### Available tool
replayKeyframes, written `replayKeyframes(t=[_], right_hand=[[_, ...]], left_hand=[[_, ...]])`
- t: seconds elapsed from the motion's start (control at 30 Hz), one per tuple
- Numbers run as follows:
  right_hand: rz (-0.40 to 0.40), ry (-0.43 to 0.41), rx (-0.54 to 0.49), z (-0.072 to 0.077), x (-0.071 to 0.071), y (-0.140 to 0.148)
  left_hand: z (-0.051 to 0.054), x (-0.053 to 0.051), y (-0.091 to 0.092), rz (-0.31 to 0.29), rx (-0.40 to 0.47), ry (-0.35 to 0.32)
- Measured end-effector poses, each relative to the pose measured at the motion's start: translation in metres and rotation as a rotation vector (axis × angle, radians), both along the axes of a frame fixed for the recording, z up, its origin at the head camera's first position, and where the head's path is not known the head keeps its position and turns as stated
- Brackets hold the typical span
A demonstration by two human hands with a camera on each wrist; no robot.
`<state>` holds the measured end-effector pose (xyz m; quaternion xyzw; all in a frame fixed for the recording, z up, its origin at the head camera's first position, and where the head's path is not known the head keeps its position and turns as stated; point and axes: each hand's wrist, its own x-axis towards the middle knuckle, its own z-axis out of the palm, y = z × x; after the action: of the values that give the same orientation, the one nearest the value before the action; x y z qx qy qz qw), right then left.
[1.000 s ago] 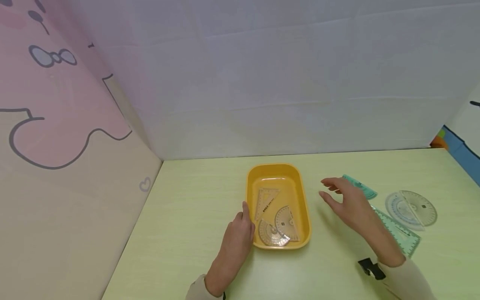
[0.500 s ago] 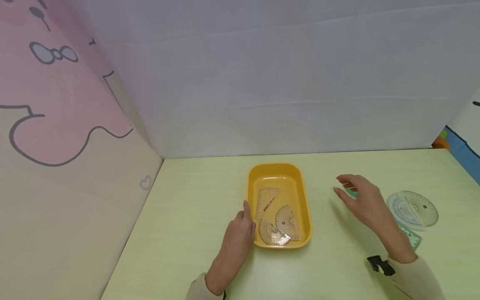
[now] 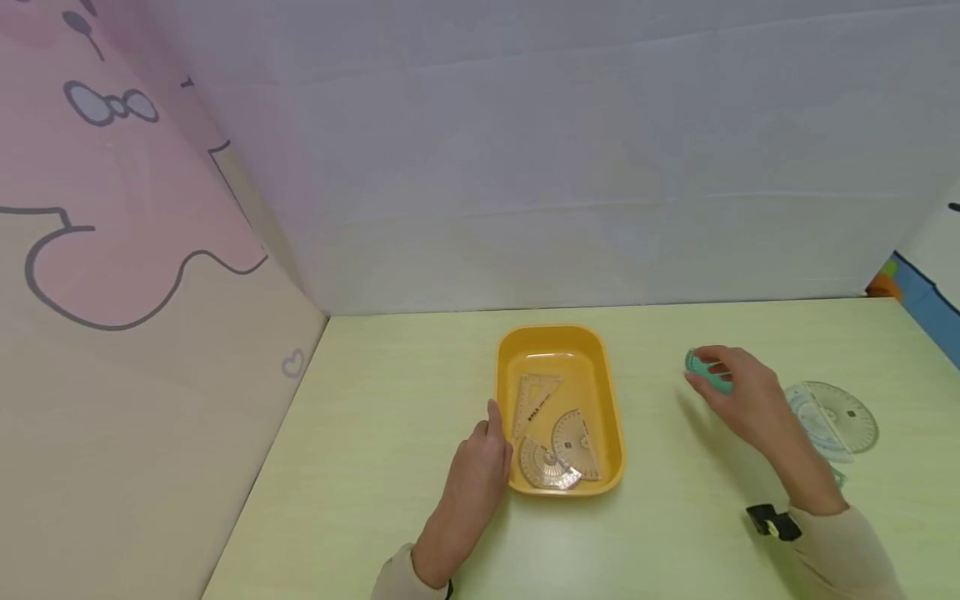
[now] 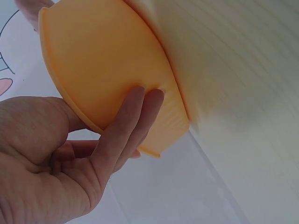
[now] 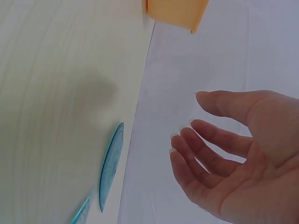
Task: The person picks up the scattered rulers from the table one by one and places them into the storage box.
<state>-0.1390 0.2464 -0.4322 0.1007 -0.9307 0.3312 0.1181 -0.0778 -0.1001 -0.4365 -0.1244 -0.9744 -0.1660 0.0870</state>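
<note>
- Yellow tray [image 3: 551,340], near the bench's far edge: smooth plastic, glossy inside with a bright glint, outer wall more satin.
- Set square [image 3: 522,404] and tray protractors [image 3: 572,437]: clear, shiny plastic.
- Green protractor [image 5: 111,165], near the far edge: translucent plastic.
- Clear protractors [image 3: 851,417], toward the bench's right edge: smooth, see-through plastic.
- Bench [image 3: 397,400]: pale wood-grain surface, low sheen.
- White sheet [image 3: 570,183] behind the far edge: matt, creased, cloth-like.

A pale yellow-green, wood-grained bench [image 3: 390,392] meets a creased, whitish sheet backdrop [image 3: 540,167] along its far edge; a pink-and-cream, cartoon-printed wall [image 3: 150,333] rises along its left edge.
</note>
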Motion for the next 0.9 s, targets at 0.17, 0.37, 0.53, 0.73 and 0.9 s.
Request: replayKeyframes(t=[0.17, 0.37, 0.53, 0.73, 0.9], right_hand=[[-0.01, -0.039, 0.016, -0.001, -0.002, 0.007], [-0.006, -0.068, 0.029, -0.002, -0.004, 0.014], [0.002, -0.079, 0.048, -0.005, -0.006, 0.019], [0.002, -0.106, 0.075, -0.009, -0.009, 0.023], [-0.005, -0.139, 0.086, -0.01, -0.011, 0.026]], left_hand=[[-0.001, -0.001, 0.0, -0.004, 0.006, 0.014], [-0.001, -0.001, 0.001, 0.003, -0.009, 0.011], [-0.001, 0.0, 0.0, 0.005, -0.011, 0.013], [-0.001, 0.0, 0.0, 0.007, -0.001, 0.006], [-0.001, 0.0, 0.0, 0.009, 0.015, 0.007]])
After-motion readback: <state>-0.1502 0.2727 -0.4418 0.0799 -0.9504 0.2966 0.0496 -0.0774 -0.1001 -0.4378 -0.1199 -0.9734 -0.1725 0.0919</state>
